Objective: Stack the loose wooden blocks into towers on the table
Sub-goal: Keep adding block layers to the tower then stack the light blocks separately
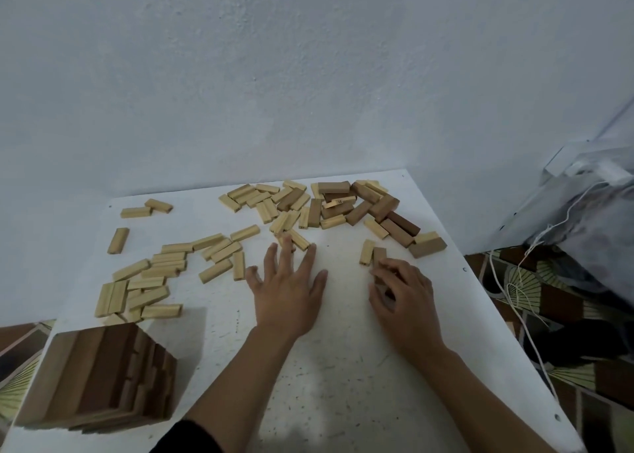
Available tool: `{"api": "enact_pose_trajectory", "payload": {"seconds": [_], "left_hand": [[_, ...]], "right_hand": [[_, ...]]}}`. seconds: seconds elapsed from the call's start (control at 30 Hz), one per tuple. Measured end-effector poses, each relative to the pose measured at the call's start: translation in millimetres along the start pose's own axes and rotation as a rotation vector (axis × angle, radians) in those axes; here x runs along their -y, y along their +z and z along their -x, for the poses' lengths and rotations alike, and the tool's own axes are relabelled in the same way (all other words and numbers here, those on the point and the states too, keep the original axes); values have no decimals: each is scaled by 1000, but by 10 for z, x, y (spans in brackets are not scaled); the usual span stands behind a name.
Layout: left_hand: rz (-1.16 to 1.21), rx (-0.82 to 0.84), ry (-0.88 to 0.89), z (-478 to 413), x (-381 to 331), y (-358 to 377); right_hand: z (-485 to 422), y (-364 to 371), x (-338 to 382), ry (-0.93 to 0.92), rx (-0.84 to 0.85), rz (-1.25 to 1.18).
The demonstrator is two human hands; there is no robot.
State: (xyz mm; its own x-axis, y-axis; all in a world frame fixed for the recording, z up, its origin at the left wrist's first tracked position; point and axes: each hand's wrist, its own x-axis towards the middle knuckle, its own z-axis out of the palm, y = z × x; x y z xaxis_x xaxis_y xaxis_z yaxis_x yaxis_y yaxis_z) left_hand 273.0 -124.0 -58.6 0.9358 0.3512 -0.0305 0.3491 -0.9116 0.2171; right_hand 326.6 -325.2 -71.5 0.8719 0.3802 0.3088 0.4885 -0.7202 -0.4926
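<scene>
The right hand point(404, 301) is pinching a brown block point(379, 254) lying on the table point(343, 366), long axis pointing away from the person. The left hand point(288, 291) is resting flat, fingers spread, empty.

Two hands show, the left hand point(286, 294) and the right hand point(404, 301), each on a slim bare forearm. The left forearm point(240, 377) is uncovered from the wrist to near the elbow, where the hem of a black sleeve point(187, 439) starts; its cloth looks plain and dark, the weave too blurred to tell. The right forearm point(480, 394) is uncovered to the picture's lower edge.
</scene>
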Motion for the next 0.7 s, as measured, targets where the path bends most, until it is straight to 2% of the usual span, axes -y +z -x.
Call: {"api": "enact_pose_trajectory", "payload": {"seconds": [0.1,0.2,0.3,0.43,0.5,0.6,0.7], "left_hand": [[97,-118,28,16,3,35],[293,-240,155,24,82,60],[412,-248,316,64,120,49],[385,-171,373,265,143,38],[304,-108,389,389,203,62],[205,-36,429,500,296,72],[137,16,467,531,318,30]], "right_hand": [[30,45,62,-17,-32,-119],[86,97,269,-77,51,-206],[98,193,433,-126,142,-357],[-24,103,471,9,126,-545],[-108,18,436,36,40,-511],[-275,-45,296,-25,-76,-303],[-447,-32,101,-19,-26,-46]]}}
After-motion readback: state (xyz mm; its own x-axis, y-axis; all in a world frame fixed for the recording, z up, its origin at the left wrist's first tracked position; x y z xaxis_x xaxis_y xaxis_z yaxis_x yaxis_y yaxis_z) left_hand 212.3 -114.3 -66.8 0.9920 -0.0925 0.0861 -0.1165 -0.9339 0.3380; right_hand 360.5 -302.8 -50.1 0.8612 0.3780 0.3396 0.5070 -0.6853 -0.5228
